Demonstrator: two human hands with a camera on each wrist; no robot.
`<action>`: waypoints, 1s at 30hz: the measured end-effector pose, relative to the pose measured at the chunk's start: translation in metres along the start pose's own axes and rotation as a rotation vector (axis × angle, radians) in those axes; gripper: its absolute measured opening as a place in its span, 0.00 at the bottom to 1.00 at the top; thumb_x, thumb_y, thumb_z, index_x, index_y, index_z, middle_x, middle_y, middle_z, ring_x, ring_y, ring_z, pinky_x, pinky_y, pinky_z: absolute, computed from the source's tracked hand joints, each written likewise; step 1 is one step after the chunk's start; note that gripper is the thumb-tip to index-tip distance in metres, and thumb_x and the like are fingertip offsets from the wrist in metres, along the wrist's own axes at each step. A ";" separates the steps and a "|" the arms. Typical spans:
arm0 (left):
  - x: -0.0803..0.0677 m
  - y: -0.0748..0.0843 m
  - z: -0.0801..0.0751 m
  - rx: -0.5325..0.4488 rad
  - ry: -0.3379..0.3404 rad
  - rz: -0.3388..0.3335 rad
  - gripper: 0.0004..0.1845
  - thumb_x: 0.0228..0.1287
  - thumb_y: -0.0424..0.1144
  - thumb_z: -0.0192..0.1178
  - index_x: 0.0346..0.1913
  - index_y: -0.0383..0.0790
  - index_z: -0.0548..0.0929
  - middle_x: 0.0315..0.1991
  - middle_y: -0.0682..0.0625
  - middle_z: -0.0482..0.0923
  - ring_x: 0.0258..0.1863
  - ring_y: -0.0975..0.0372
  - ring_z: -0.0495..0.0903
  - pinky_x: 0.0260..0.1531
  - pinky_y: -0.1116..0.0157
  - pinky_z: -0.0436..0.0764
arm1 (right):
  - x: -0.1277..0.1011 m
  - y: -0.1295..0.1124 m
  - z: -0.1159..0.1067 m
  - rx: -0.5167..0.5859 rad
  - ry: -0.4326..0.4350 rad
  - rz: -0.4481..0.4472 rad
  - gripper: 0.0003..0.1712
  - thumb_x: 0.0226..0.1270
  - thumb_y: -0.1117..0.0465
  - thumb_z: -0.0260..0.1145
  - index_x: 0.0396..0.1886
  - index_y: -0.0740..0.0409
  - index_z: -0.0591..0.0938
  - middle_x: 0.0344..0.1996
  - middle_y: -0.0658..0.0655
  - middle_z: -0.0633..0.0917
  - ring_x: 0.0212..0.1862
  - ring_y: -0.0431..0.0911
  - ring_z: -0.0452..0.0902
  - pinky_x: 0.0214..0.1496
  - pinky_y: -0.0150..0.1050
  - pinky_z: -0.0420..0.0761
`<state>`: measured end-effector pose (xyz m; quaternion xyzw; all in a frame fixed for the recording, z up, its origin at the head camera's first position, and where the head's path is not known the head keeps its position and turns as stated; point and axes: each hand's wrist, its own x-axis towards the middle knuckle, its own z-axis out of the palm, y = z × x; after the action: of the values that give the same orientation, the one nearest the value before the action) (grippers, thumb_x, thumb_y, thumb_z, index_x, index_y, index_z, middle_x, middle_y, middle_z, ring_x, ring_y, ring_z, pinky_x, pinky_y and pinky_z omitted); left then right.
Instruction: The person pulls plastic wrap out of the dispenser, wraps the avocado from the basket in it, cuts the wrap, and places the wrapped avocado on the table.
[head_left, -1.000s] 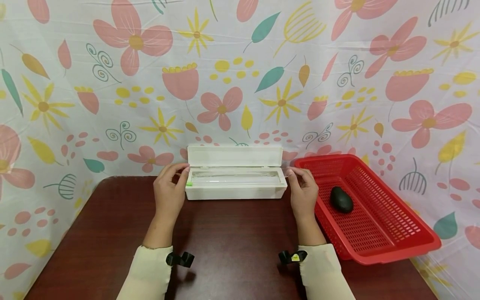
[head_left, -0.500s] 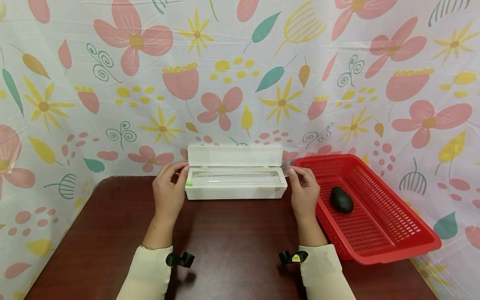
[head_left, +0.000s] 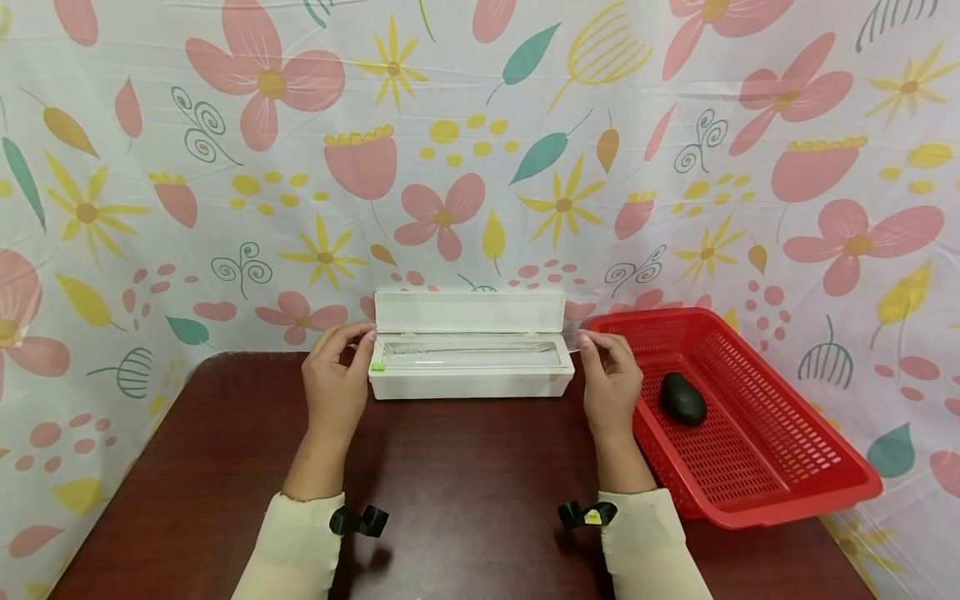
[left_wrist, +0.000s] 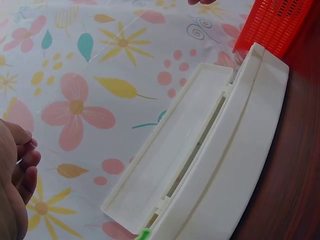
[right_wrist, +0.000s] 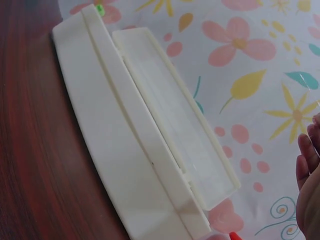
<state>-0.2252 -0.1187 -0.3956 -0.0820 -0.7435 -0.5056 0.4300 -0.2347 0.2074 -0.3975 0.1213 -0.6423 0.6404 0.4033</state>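
A long white cling film dispenser (head_left: 472, 383) stands at the back of the table with its lid (head_left: 470, 312) raised and a clear roll (head_left: 468, 359) inside. My left hand (head_left: 333, 383) is at the dispenser's left end, thumb and fingertip pinching an edge of clear cling film (left_wrist: 112, 42). At the other end my right hand (head_left: 611, 387) pinches the film's opposite corner. The sheet is nearly invisible, stretched between both hands above the box. Near the left end a small green slider (head_left: 378, 367) sits on the dispenser.
To the right, a red plastic basket (head_left: 810, 487) holds one dark avocado (head_left: 683, 400). The dark wooden table (head_left: 465, 492) extends in front of the dispenser. A flower-patterned cloth (head_left: 480, 125) hangs right behind it.
Both hands have drifted slightly apart, the left a little to the left and the right a little to the right. Dispenser, basket and avocado stay put.
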 end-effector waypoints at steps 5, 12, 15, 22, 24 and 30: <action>0.000 0.002 0.000 -0.003 0.005 0.010 0.06 0.69 0.35 0.64 0.43 0.38 0.89 0.37 0.45 0.85 0.38 0.68 0.77 0.39 0.72 0.76 | 0.001 0.009 -0.002 0.009 0.015 -0.005 0.09 0.66 0.77 0.65 0.44 0.78 0.84 0.39 0.53 0.85 0.44 0.37 0.80 0.46 0.25 0.79; 0.001 0.006 -0.001 -0.033 0.018 0.043 0.06 0.69 0.33 0.65 0.43 0.37 0.89 0.37 0.45 0.84 0.37 0.68 0.77 0.39 0.77 0.75 | 0.002 0.018 -0.005 0.006 0.019 -0.017 0.09 0.65 0.76 0.67 0.44 0.76 0.85 0.39 0.48 0.85 0.45 0.38 0.80 0.46 0.26 0.79; 0.001 0.007 -0.001 -0.037 0.020 0.049 0.05 0.68 0.32 0.65 0.43 0.36 0.89 0.37 0.44 0.84 0.38 0.70 0.76 0.39 0.79 0.74 | 0.003 0.019 -0.006 0.003 0.019 -0.024 0.09 0.65 0.75 0.67 0.44 0.75 0.85 0.39 0.48 0.86 0.44 0.39 0.80 0.46 0.26 0.79; 0.002 0.008 -0.002 -0.048 0.017 0.058 0.05 0.68 0.32 0.64 0.43 0.36 0.89 0.37 0.43 0.84 0.38 0.70 0.76 0.39 0.79 0.74 | 0.003 0.017 -0.006 0.007 0.024 -0.034 0.09 0.66 0.74 0.67 0.44 0.73 0.86 0.40 0.53 0.86 0.45 0.40 0.81 0.48 0.26 0.80; 0.002 0.010 -0.003 -0.050 0.017 0.059 0.05 0.69 0.32 0.64 0.43 0.36 0.89 0.37 0.43 0.84 0.38 0.70 0.76 0.39 0.79 0.74 | 0.004 0.016 -0.006 0.014 0.024 -0.035 0.09 0.66 0.74 0.67 0.44 0.74 0.86 0.40 0.54 0.86 0.45 0.41 0.81 0.48 0.26 0.80; 0.002 0.013 -0.005 -0.049 0.014 0.054 0.06 0.69 0.33 0.64 0.43 0.36 0.89 0.37 0.44 0.83 0.38 0.70 0.75 0.39 0.79 0.73 | 0.004 0.015 -0.007 0.023 0.030 -0.025 0.09 0.66 0.76 0.66 0.44 0.73 0.86 0.40 0.55 0.85 0.45 0.40 0.81 0.47 0.26 0.81</action>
<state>-0.2163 -0.1171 -0.3844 -0.1089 -0.7253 -0.5126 0.4464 -0.2452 0.2173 -0.4065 0.1242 -0.6272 0.6442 0.4197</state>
